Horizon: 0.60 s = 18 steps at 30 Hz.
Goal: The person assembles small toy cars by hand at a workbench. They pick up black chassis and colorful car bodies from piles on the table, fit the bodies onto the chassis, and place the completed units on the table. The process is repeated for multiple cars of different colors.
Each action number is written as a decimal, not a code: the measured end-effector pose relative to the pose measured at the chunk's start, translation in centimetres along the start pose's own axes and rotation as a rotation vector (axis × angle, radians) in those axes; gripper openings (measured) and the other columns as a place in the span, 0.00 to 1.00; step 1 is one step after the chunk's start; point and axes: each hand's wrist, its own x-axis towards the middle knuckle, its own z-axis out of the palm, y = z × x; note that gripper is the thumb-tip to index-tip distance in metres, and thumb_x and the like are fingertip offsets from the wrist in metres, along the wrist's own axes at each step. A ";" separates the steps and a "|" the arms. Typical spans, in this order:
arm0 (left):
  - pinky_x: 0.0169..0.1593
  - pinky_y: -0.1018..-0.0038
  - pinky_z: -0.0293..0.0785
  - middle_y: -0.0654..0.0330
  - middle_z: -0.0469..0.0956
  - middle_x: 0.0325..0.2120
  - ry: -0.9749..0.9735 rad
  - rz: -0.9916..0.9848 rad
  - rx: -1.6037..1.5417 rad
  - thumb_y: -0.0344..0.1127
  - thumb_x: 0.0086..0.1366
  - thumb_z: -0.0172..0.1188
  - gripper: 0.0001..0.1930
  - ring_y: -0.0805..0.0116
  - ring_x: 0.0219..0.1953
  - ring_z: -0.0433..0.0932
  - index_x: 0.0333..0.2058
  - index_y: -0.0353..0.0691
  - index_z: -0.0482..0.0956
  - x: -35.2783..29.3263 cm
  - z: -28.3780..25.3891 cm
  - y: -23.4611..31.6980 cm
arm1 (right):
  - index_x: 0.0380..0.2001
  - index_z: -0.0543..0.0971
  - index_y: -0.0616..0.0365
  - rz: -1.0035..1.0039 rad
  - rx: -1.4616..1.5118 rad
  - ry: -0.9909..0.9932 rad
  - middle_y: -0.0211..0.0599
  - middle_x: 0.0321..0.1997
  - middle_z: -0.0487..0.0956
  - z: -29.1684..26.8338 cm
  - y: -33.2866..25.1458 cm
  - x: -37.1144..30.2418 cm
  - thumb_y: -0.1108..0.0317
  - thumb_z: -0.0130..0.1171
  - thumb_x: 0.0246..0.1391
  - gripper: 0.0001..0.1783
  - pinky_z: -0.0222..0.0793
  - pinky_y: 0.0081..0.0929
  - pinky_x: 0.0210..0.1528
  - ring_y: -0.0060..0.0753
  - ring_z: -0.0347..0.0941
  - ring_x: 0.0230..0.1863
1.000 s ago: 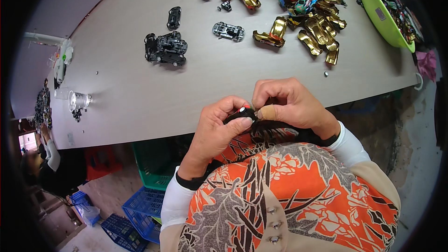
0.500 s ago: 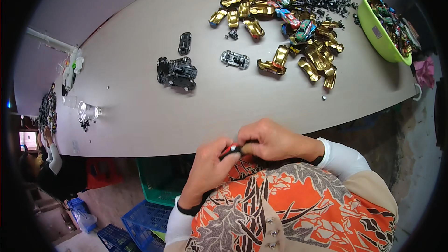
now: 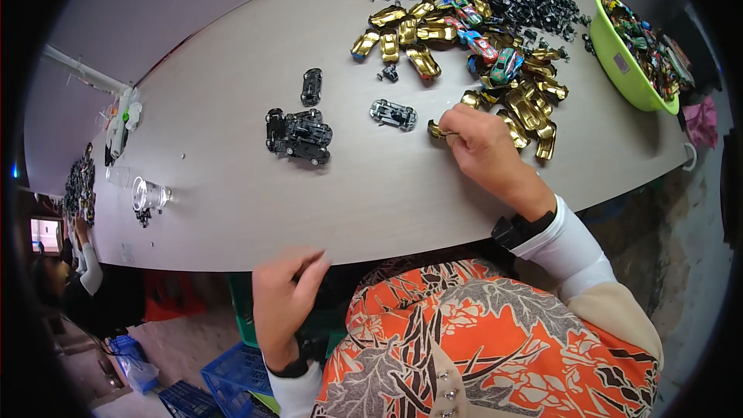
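Head view: right hand [image 3: 481, 141] over the right half of the table [image 3: 371, 209], fingertips at a gold car shell [image 3: 436, 130] beside the gold heap [image 3: 532, 108]; cannot tell whether clenched on it or merely touching. Left hand [image 3: 285, 290] at the front edge, blurred, fingers curled; cannot tell whether empty. By the right edge, a lime-green bowl [image 3: 610, 45] piled with small many-coloured pieces. Near the left edge, a clear cup [image 3: 147, 193], contents hard to make out, small dark parts [image 3: 143, 218] just beside its base; next to it, a low clear container [image 3: 118, 176]. Below the front edge, a green crate [image 3: 239, 296] and a blue crate [image 3: 234, 375], contents too dark to tell.
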 end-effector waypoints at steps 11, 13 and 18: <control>0.45 0.63 0.70 0.53 0.73 0.37 -0.122 0.474 0.614 0.22 0.48 0.58 0.13 0.52 0.44 0.71 0.36 0.37 0.76 16.6 8.8 3.5 | 0.22 0.73 0.61 0.670 0.897 -0.277 0.24 0.19 0.72 -1.3 0.0 -1.5 0.78 0.61 0.39 0.06 0.61 0.17 0.23 0.15 0.66 0.21; 0.41 0.62 0.70 0.53 0.72 0.32 -0.047 0.458 0.568 0.25 0.45 0.59 0.13 0.52 0.39 0.73 0.33 0.36 0.75 16.1 9.0 3.0 | 0.25 0.75 0.63 0.466 0.505 -0.139 0.34 0.20 0.75 -0.9 1.2 -2.2 0.78 0.60 0.39 0.06 0.66 0.26 0.26 0.30 0.72 0.22; 0.36 0.66 0.71 0.50 0.72 0.26 0.018 0.298 0.259 0.26 0.45 0.58 0.13 0.52 0.29 0.73 0.32 0.34 0.72 13.2 8.2 2.2 | 0.29 0.77 0.63 0.331 0.171 0.057 0.45 0.29 0.78 -2.3 0.7 -2.7 0.75 0.58 0.38 0.09 0.69 0.33 0.32 0.46 0.76 0.29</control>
